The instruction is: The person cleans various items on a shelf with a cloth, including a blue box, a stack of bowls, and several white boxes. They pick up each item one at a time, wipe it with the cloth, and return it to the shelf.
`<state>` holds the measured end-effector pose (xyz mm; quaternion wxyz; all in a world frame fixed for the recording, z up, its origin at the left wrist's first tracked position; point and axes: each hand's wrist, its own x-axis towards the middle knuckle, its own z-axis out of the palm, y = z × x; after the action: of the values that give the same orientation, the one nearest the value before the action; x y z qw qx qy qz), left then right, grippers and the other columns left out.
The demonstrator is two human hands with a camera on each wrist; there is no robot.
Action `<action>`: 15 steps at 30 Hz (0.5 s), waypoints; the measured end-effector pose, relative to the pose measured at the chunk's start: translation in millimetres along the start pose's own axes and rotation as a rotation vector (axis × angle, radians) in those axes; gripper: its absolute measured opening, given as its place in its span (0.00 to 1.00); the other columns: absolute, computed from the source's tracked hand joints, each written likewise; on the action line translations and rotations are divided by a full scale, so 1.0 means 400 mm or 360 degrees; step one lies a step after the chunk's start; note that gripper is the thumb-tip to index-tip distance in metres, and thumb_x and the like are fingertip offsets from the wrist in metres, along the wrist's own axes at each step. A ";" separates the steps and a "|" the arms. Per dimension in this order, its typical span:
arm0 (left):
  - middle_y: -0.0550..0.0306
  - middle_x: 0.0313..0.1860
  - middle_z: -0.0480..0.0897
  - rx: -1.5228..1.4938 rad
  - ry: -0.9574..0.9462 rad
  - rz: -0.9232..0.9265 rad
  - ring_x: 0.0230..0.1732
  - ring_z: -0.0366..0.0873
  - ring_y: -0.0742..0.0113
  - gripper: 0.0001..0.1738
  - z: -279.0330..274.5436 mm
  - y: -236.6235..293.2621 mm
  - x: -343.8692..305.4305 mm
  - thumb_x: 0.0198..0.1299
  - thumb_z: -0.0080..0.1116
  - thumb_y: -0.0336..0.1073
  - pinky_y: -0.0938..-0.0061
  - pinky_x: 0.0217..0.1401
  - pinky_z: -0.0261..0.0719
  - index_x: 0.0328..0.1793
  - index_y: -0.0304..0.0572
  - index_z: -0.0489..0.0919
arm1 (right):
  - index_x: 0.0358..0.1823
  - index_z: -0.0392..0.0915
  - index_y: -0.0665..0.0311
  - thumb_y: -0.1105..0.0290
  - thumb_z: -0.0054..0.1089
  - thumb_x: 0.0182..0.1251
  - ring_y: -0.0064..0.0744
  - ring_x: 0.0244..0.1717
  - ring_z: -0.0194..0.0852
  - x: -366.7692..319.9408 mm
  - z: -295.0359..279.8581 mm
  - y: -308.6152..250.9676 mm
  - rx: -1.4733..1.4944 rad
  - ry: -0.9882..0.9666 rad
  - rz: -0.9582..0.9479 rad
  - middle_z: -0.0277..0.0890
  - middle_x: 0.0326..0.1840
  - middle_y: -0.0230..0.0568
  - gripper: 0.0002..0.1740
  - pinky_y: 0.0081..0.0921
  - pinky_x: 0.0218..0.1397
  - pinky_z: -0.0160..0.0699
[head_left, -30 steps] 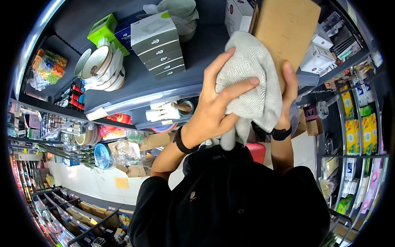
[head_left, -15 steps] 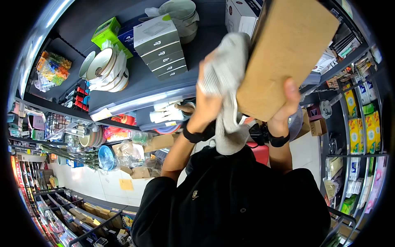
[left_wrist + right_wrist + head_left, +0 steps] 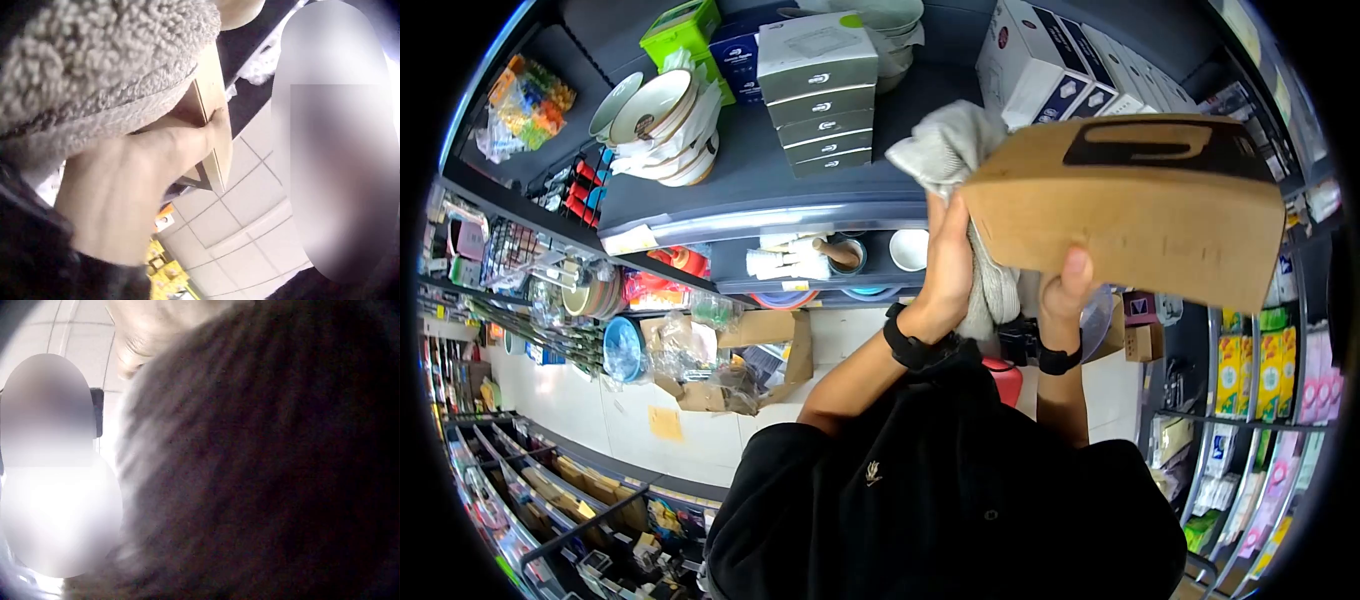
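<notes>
A brown cardboard box [image 3: 1120,220] with a dark printed patch on its upper face is held up, tilted, before the shelf. My right hand [image 3: 1065,295] grips its lower side, thumb on the face and fingers hidden behind. At the box's left end, my left hand [image 3: 945,270] holds a grey textured cloth [image 3: 952,145]. The cloth bunches above this hand and hangs down beside it. In the left wrist view the left thumb [image 3: 209,128] lies against the box's edge, below the fluffy cloth [image 3: 106,56]. Dark, blurred fabric [image 3: 262,450] fills most of the right wrist view.
On the shelf [image 3: 740,180] stand stacked grey boxes [image 3: 820,105], wrapped bowls [image 3: 662,125] and a row of white boxes [image 3: 1030,65]. A lower shelf holds a white cup [image 3: 909,249]. An open carton [image 3: 790,350] sits on the floor, left; packaged goods [image 3: 1250,370] line the right.
The box has swung right and tilted, so its dark printed face now shows. My left hand, with the cloth, has moved onto the box's left end. The view has shifted slightly.
</notes>
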<state>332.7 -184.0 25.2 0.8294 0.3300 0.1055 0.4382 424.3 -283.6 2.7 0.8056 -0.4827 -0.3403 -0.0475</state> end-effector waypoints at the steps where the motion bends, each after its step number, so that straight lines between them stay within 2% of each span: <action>1: 0.50 0.70 0.71 -0.0072 -0.0033 -0.0295 0.69 0.68 0.64 0.27 -0.022 -0.020 0.002 0.77 0.41 0.43 0.70 0.73 0.64 0.75 0.35 0.62 | 0.68 0.68 0.68 0.50 0.58 0.66 0.43 0.68 0.69 0.001 -0.041 -0.012 -0.0483 -0.0292 -0.0203 0.70 0.68 0.47 0.36 0.42 0.71 0.66; 2: 0.53 0.67 0.75 -0.0147 -0.0074 -0.0589 0.65 0.73 0.67 0.27 -0.033 -0.029 0.004 0.77 0.39 0.47 0.73 0.69 0.68 0.71 0.34 0.70 | 0.66 0.72 0.68 0.56 0.60 0.65 0.43 0.68 0.70 0.012 -0.043 -0.026 -0.0964 -0.0581 -0.0417 0.73 0.66 0.48 0.32 0.42 0.71 0.66; 3: 0.53 0.67 0.75 -0.0195 -0.0062 -0.0738 0.67 0.72 0.66 0.27 -0.042 -0.034 -0.005 0.77 0.40 0.47 0.73 0.70 0.68 0.71 0.35 0.70 | 0.61 0.77 0.68 0.57 0.60 0.63 0.46 0.60 0.77 0.037 -0.043 -0.046 -0.1147 -0.0689 -0.0689 0.79 0.59 0.46 0.29 0.42 0.65 0.74; 4: 0.53 0.67 0.75 -0.0208 -0.0060 -0.0730 0.67 0.72 0.66 0.27 -0.045 -0.020 -0.014 0.77 0.40 0.47 0.73 0.70 0.68 0.71 0.35 0.70 | 0.61 0.77 0.68 0.57 0.60 0.63 0.46 0.60 0.77 0.058 -0.037 -0.060 -0.1148 -0.0702 -0.0697 0.79 0.59 0.46 0.29 0.42 0.65 0.74; 6: 0.53 0.70 0.74 0.0299 -0.0098 -0.0728 0.69 0.71 0.65 0.29 -0.059 0.024 -0.025 0.77 0.40 0.48 0.71 0.72 0.67 0.74 0.34 0.67 | 0.60 0.78 0.66 0.59 0.64 0.60 0.48 0.56 0.80 0.092 -0.040 -0.073 -0.1452 -0.0975 -0.1184 0.81 0.57 0.46 0.28 0.43 0.61 0.77; 7: 0.54 0.72 0.70 -0.0007 -0.0253 -0.0718 0.74 0.63 0.67 0.33 -0.131 -0.033 -0.013 0.75 0.46 0.51 0.72 0.77 0.56 0.77 0.36 0.62 | 0.60 0.78 0.66 0.59 0.64 0.60 0.48 0.56 0.80 0.101 -0.053 -0.067 -0.1458 -0.0976 -0.1191 0.81 0.57 0.46 0.28 0.43 0.61 0.77; 8: 0.52 0.72 0.70 -0.0179 -0.0263 -0.0844 0.73 0.65 0.66 0.33 -0.149 -0.021 -0.017 0.75 0.46 0.51 0.71 0.77 0.58 0.77 0.35 0.62 | 0.59 0.78 0.66 0.60 0.66 0.59 0.47 0.55 0.79 0.106 -0.071 -0.052 -0.1396 -0.0977 -0.1064 0.81 0.56 0.45 0.28 0.42 0.61 0.76; 9: 0.52 0.72 0.70 -0.0183 -0.0246 -0.0844 0.73 0.66 0.64 0.34 -0.160 -0.006 -0.029 0.75 0.47 0.50 0.70 0.76 0.59 0.78 0.35 0.61 | 0.58 0.79 0.65 0.60 0.67 0.58 0.46 0.55 0.79 0.105 -0.083 -0.037 -0.1332 -0.0981 -0.0933 0.80 0.56 0.44 0.27 0.41 0.62 0.75; 10: 0.52 0.72 0.70 -0.0187 -0.0227 -0.0843 0.72 0.67 0.63 0.34 -0.168 0.010 -0.043 0.74 0.47 0.50 0.70 0.76 0.60 0.78 0.35 0.60 | 0.58 0.79 0.65 0.60 0.67 0.58 0.46 0.55 0.79 0.096 -0.085 -0.025 -0.1334 -0.0985 -0.0935 0.80 0.56 0.44 0.27 0.41 0.62 0.75; 12: 0.51 0.73 0.69 0.0041 -0.0249 -0.0783 0.73 0.66 0.61 0.38 -0.215 0.013 -0.060 0.73 0.49 0.50 0.68 0.76 0.61 0.81 0.36 0.55 | 0.57 0.78 0.66 0.60 0.71 0.56 0.41 0.54 0.78 0.077 -0.082 -0.003 -0.0526 -0.0723 0.0059 0.80 0.54 0.44 0.29 0.39 0.63 0.73; 13: 0.52 0.72 0.69 0.0170 -0.0232 -0.0640 0.72 0.66 0.62 0.38 -0.226 0.011 -0.064 0.72 0.52 0.47 0.68 0.76 0.61 0.81 0.37 0.54 | 0.57 0.78 0.66 0.60 0.71 0.56 0.41 0.54 0.78 0.081 -0.078 0.011 -0.0524 -0.0727 0.0054 0.80 0.54 0.44 0.29 0.39 0.63 0.73; 14: 0.52 0.71 0.69 0.0298 -0.0212 -0.0497 0.71 0.67 0.63 0.39 -0.235 0.010 -0.068 0.71 0.55 0.45 0.68 0.75 0.61 0.81 0.37 0.52 | 0.58 0.77 0.68 0.61 0.72 0.56 0.39 0.54 0.77 0.088 -0.070 0.028 -0.0572 -0.0884 -0.0028 0.79 0.54 0.44 0.29 0.37 0.62 0.72; 15: 0.52 0.71 0.69 0.0298 -0.0205 -0.0493 0.71 0.67 0.63 0.39 -0.237 0.009 -0.066 0.71 0.55 0.45 0.68 0.75 0.61 0.81 0.37 0.52 | 0.58 0.76 0.69 0.62 0.73 0.57 0.37 0.54 0.77 0.094 -0.062 0.039 -0.0617 -0.1044 -0.0110 0.79 0.53 0.44 0.30 0.34 0.61 0.72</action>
<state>270.7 -160.5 -47.8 0.8576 0.4130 0.1420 0.2716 471.8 -285.8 5.9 0.5456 -0.6039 -0.5807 0.0190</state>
